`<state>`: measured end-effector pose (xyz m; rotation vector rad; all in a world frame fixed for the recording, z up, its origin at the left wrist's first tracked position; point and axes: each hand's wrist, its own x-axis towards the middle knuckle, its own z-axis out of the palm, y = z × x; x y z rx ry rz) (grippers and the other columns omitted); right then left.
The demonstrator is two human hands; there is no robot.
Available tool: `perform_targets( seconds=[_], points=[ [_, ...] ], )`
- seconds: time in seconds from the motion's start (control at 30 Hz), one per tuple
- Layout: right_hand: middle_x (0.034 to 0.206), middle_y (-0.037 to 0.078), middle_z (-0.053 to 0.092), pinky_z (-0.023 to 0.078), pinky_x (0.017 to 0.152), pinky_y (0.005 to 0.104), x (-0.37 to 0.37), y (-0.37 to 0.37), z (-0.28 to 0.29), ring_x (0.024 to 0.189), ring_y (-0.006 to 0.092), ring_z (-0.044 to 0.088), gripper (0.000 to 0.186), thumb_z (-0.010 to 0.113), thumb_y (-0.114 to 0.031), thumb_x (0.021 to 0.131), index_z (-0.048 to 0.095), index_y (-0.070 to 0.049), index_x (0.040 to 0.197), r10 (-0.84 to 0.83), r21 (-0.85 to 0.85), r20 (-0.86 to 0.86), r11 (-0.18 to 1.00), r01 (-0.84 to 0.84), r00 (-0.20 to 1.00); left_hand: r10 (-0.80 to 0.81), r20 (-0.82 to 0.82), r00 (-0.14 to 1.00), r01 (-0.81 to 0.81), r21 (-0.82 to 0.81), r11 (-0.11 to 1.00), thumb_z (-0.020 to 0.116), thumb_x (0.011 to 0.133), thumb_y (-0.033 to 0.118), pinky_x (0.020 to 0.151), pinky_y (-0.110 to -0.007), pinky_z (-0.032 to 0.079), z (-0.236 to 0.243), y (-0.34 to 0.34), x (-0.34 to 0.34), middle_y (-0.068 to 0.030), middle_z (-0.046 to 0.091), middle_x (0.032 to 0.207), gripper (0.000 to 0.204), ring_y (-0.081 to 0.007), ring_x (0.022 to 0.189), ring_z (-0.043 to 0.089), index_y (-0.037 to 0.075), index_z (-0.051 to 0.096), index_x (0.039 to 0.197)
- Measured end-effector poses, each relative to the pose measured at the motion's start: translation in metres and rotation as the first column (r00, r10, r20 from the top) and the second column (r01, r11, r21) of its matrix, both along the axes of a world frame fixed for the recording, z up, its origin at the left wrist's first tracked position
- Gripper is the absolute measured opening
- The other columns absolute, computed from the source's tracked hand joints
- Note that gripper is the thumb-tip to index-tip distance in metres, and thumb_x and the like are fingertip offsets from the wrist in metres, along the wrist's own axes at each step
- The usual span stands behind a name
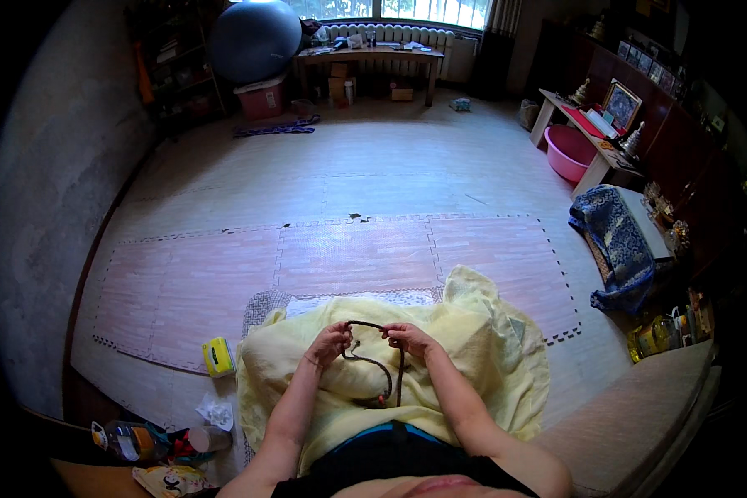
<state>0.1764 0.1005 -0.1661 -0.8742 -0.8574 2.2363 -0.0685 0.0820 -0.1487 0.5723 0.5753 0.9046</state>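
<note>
Your black top [365, 461] lies nearest, while over the yellow blanket [494, 378] your left fingers [341, 335] and right fingers [394, 334] pinch a dark cord [365, 323], likely light and limp, best held at its upper bends.

A thin, dark brown cord [365, 323] with a ropelike surface hangs above a pale yellow cloth [506, 357], pinched by the fingers of the left hand [332, 342] and right hand [407, 338]. Between them its short top span bows slightly upward. From the left hand it drops and curves rightward; from the right it falls nearly straight. Low on the curved length sits a small red piece [382, 399], too small to make out
</note>
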Motion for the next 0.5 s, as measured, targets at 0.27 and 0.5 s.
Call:
perform_targets(
  seconds=[0.27, 0.5],
  points=[
    [0.075, 0.002, 0.054, 0.042, 0.061, 0.02, 0.0, -0.001, -0.001, 0.063, 0.0084, 0.049, 0.013, 0.055, -0.011, 0.076, 0.053, -0.006, 0.087, -0.013, -0.025, 0.018, 1.0, 0.014, 1.0, 0.017, 0.069, 0.998, -0.008, -0.12, 0.993, 0.047, 0.074, 0.004, 0.05, -0.019, 0.032, 0.011, 0.0, 0.004, 0.0011, 0.045, 0.062, 0.015, -0.0082, 0.053, 0.039, 0.002, 0.05, 0.088],
    [0.063, -0.002, 0.045, 0.036, 0.054, 0.0196, -0.004, -0.002, 0.005, 0.054, 0.0068, 0.04, 0.011, 0.058, -0.015, 0.074, 0.049, -0.008, 0.075, -0.034, -0.023, 0.013, 0.999, 0.035, 0.999, 0.027, -0.045, 0.999, -0.031, -0.09, 0.995, 0.05, 0.079, 0.022, 0.048, -0.019, 0.03, 0.008, -0.003, 0.004, 0.0039, 0.043, 0.06, 0.02, -0.0054, 0.053, 0.038, 0.003, 0.052, 0.084]
  ],
)
